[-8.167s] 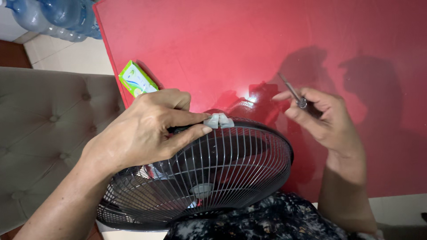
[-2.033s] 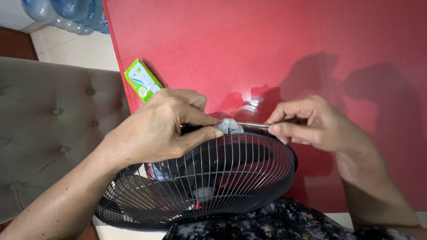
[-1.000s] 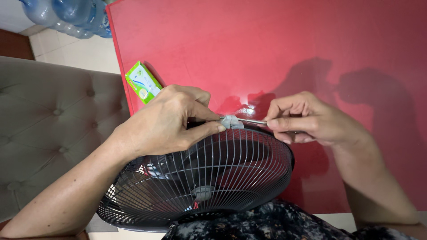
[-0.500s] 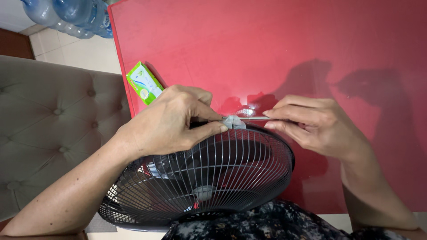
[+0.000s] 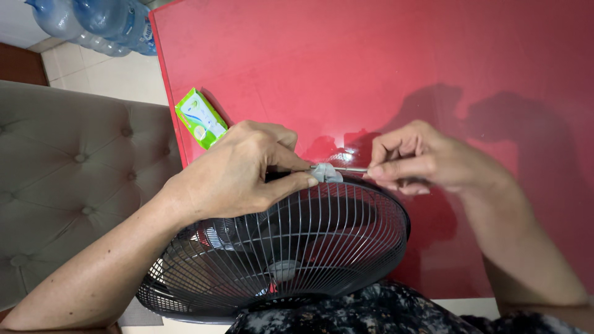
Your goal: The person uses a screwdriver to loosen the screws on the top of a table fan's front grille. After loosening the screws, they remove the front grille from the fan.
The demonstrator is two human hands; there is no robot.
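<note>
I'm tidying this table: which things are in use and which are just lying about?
In use:
- black fan guard
- grey clip, pinched by the left hand
- thin screwdriver, in the right hand

Lying about:
- green packet
- water bottles

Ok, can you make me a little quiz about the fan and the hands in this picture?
1. True or false: the left hand pinches the small grey clip on the rim of the fan guard.
2. What does the right hand hold? A) a spoon B) a thin metal screwdriver C) a pencil
3. What colour is the table that the fan rests against?

Key
1. True: thumb and forefinger meet at the clip.
2. B: its tip points into the clip.
3. Red; a green packet lies at its left edge.
</note>
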